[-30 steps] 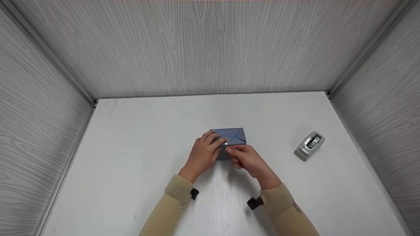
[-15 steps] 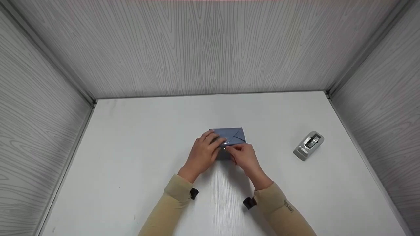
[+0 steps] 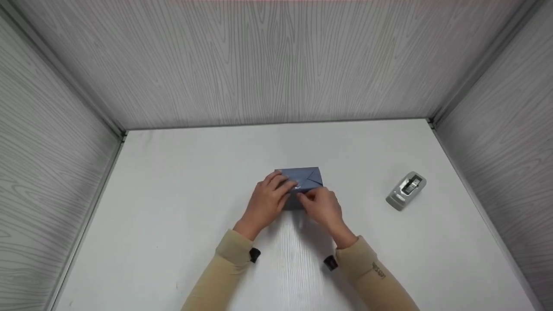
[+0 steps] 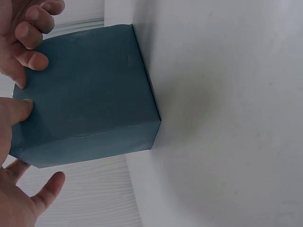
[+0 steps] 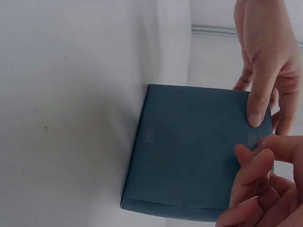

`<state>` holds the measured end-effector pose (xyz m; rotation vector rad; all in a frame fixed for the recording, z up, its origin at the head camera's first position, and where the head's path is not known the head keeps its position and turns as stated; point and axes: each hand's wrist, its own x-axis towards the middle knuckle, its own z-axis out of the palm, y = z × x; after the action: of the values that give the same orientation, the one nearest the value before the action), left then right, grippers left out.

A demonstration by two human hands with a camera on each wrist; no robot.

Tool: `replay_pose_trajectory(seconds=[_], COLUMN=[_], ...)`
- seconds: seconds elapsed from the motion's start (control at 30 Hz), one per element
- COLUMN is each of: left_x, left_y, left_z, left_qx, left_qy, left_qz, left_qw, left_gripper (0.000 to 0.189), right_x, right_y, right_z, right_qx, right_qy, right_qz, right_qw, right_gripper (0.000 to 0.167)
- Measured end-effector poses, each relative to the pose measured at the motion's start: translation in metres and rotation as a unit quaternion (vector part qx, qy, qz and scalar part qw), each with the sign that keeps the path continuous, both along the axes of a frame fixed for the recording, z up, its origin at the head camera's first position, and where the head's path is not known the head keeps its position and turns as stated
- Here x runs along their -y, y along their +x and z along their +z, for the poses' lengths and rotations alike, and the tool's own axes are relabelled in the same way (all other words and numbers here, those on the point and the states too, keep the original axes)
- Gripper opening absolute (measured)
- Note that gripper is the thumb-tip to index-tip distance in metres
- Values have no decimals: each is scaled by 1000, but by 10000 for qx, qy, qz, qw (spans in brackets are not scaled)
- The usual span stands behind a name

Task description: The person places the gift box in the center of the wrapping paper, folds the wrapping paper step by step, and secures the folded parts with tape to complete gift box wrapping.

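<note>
A small box wrapped in blue paper [image 3: 302,173] stands mid-table, with diagonal folds on its top. My left hand [image 3: 264,203] grips its left part, fingers spread over the top and thumb on the near face. Close beside that thumb, my right hand [image 3: 324,207] has its fingers curled at the near top edge. In the right wrist view, a bit of clear tape [image 5: 252,138] shows on the blue face between the left thumb [image 5: 255,116] and the right fingertips, which pinch around its edge. Another clear tape patch [image 5: 149,135] lies lower on that face.
A grey tape dispenser [image 3: 406,191] lies on the white table [image 3: 194,181] to the right of the box. Wood-grained grey panels [image 3: 276,65] wall the table at the back and on both sides.
My right hand has shifted slightly left and in against the box's near edge, its fingers drawing closer to the near face. The left hand and the box stay nearly still.
</note>
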<state>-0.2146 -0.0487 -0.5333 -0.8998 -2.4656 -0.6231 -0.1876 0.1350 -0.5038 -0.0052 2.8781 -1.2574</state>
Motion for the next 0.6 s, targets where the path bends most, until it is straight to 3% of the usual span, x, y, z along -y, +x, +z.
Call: replay_pose_trajectory(seconds=[0.2, 0.37, 0.6], left_x=[4, 8, 8], left_y=[3, 7, 15], left_z=[0, 1, -2], left_qx=[219, 336, 564], left_qy=[71, 263, 813], left_qz=[-6, -35, 168], left_qw=[9997, 9991, 9949], left_gripper=[41, 45, 55], right_x=[-15, -33, -50], right_y=[6, 12, 12], right_z=[-2, -8, -17], right_qx=[157, 180, -323], right_qy=[-217, -517, -557], right_qz=[266, 190, -112], right_qw=[9993, 9983, 9979], right_gripper=[27, 16, 9])
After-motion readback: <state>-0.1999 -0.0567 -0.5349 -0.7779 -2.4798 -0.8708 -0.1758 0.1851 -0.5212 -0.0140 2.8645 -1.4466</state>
